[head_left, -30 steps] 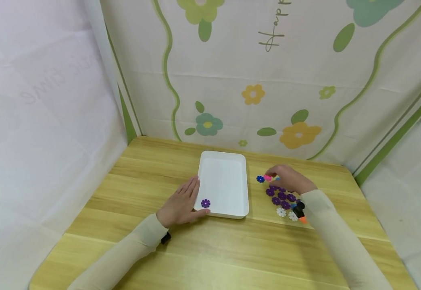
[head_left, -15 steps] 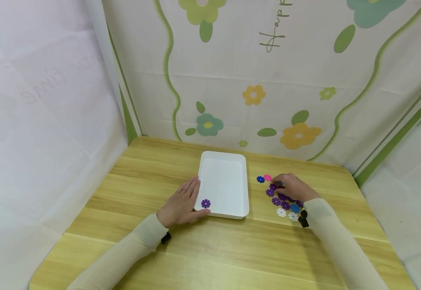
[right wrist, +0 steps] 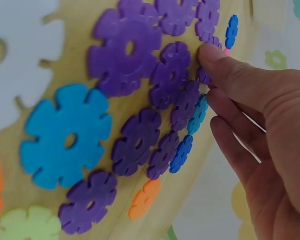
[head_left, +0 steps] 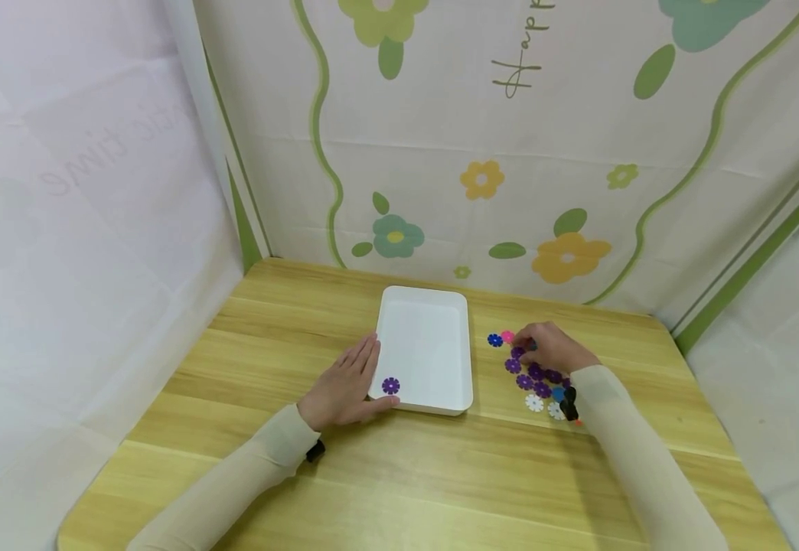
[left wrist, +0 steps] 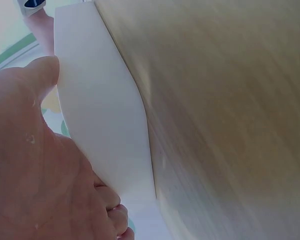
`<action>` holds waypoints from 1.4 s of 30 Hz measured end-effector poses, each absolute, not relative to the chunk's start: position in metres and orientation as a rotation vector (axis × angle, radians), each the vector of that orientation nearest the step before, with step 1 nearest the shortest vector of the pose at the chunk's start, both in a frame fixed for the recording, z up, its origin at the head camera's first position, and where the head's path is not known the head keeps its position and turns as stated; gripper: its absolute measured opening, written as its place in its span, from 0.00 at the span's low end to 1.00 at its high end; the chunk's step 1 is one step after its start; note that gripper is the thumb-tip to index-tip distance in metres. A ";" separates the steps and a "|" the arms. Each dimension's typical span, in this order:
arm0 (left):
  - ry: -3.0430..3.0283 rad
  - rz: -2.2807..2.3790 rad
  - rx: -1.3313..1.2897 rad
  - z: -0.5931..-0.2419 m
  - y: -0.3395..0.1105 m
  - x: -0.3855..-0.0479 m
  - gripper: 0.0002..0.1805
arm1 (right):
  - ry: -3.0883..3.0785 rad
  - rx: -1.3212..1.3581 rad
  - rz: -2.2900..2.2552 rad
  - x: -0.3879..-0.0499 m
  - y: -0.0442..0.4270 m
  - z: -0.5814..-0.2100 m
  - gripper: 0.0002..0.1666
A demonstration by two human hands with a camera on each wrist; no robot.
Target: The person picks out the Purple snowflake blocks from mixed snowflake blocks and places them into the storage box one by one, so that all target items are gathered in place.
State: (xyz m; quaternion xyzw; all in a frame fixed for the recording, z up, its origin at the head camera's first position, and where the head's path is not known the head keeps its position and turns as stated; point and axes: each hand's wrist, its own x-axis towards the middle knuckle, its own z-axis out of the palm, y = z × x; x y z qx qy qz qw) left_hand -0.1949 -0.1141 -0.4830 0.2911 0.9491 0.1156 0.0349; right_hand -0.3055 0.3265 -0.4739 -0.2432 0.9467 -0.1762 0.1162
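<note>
A white tray (head_left: 427,344) lies on the wooden table with one purple snowflake disc (head_left: 390,386) in its near left corner. My left hand (head_left: 344,386) rests along the tray's left side, fingers straight, thumb at the near rim; the left wrist view shows this hand (left wrist: 45,150) against the tray wall (left wrist: 100,105). To the right, my right hand (head_left: 551,348) reaches into a group of snowflake discs. In the right wrist view its thumb and fingertips pinch a purple snowflake disc (right wrist: 204,75), partly hidden by the thumb.
Around the right hand lie several purple discs (head_left: 524,382), with white (head_left: 533,402), pink (head_left: 507,337) and dark blue (head_left: 494,340) ones. Light blue (right wrist: 67,137) and orange (right wrist: 144,199) discs lie there too. A flower-printed cloth (head_left: 427,191) stands behind the table.
My right hand has shifted slightly right from the pink and blue discs and now has its fingertips at a purple disc. The left hand and the tray have stayed put.
</note>
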 end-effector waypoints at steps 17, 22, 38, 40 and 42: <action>2.912 0.348 0.888 -0.483 -0.113 -0.196 0.58 | 2.714 -0.699 -0.560 -0.313 0.331 -0.443 0.06; 2.907 0.354 0.883 -0.482 -0.113 -0.196 0.58 | 2.721 -0.724 -0.522 -0.315 0.325 -0.426 0.07; 2.910 0.365 0.889 -0.482 -0.114 -0.194 0.58 | 2.714 -0.894 -0.418 -0.334 0.239 -0.396 0.07; 2.910 0.343 0.887 -0.482 -0.114 -0.195 0.58 | 2.695 -0.934 -0.425 -0.335 0.225 -0.397 0.07; 2.912 0.334 0.887 -0.482 -0.114 -0.195 0.58 | 2.680 -0.961 -0.419 -0.336 0.211 -0.398 0.07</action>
